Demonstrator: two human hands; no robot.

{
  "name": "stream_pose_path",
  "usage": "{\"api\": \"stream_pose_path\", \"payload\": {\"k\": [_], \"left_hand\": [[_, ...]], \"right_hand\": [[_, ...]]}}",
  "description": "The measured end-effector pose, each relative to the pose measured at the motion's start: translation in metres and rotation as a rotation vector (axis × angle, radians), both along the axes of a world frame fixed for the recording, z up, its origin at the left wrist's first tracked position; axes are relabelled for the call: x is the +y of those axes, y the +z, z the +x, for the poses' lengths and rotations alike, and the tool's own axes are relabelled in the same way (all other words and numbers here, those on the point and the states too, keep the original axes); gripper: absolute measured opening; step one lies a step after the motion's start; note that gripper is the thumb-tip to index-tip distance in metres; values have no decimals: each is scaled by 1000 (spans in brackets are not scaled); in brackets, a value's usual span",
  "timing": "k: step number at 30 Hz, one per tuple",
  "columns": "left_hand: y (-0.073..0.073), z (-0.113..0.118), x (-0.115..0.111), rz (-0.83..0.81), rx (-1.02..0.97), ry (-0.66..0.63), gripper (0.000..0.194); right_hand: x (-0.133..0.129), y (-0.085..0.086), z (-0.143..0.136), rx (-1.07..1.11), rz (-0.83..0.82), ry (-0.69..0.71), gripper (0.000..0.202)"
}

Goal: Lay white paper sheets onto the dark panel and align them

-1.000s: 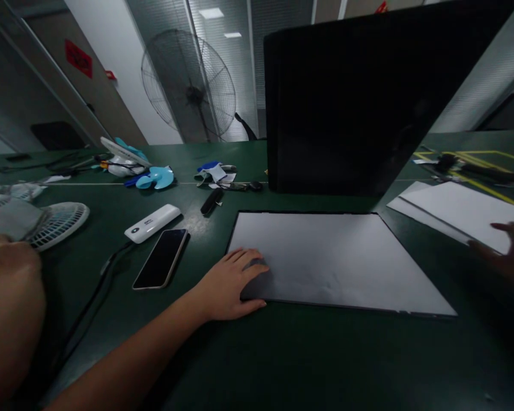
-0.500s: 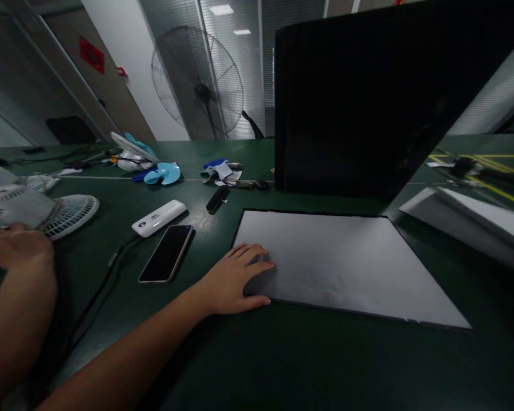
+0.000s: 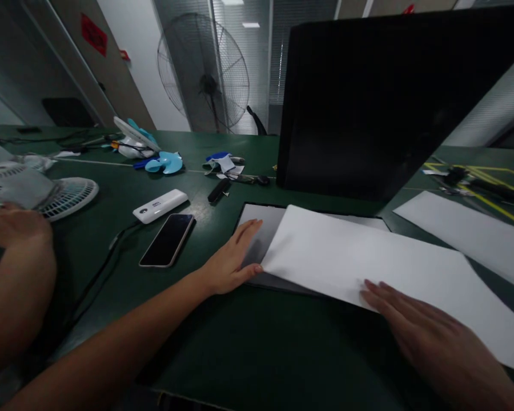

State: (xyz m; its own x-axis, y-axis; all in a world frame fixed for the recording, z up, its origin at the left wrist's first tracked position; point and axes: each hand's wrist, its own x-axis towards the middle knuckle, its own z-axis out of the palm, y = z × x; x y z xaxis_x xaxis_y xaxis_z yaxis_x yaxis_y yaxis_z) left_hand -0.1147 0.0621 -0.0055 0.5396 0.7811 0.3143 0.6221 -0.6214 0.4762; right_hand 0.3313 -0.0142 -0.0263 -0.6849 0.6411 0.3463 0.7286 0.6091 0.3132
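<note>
A white sheet (image 3: 346,251) lies slanted across a thin grey panel with a dark rim (image 3: 261,235), covering most of it and reaching past its right side. My left hand (image 3: 231,260) is at the panel's left edge, fingers stretched out, with the thumb tip by the sheet's near left corner. Over the sheet's near edge lies my right hand (image 3: 432,331), its fingers extended flat and its thumb hidden. A phone (image 3: 168,240) and a white power bank (image 3: 160,205) with a black cable lie left of my left hand.
Another person's hand (image 3: 15,222) rests by white fan parts (image 3: 71,197) at far left. A large black monitor (image 3: 368,114) stands behind the panel. A second white sheet (image 3: 466,234) lies at right. Blue fan blades (image 3: 165,164) and a black stick-like object (image 3: 218,190) lie farther back.
My right hand has come into view at the right. A white sheet now covers much of the panel, which was bare. My left hand's fingers have lifted and drawn slightly left.
</note>
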Motion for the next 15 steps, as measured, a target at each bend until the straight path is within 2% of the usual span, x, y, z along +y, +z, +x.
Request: {"api": "stream_pose_path", "payload": {"k": [4,6,8,10,12,15], "left_hand": [[4,-2,0,-14,87,99,74],[8,-2,1,3,196,128,60],[9,-3,2,20,284,129,54],[8,-3,4,13,335,135,58],[5,-3,5,-11,358,159,64],[3,-3,5,-54,360,192,65]], "right_hand": [[14,9,-54,-43,-19,98,71],[19,11,-69,-15,-89,103,63],[24,13,-73,0,-206,101,57],[36,15,-57,-3,-335,105,62],[57,15,-17,40,-388,43,64],[96,15,70,248,-250,-303,53]]}}
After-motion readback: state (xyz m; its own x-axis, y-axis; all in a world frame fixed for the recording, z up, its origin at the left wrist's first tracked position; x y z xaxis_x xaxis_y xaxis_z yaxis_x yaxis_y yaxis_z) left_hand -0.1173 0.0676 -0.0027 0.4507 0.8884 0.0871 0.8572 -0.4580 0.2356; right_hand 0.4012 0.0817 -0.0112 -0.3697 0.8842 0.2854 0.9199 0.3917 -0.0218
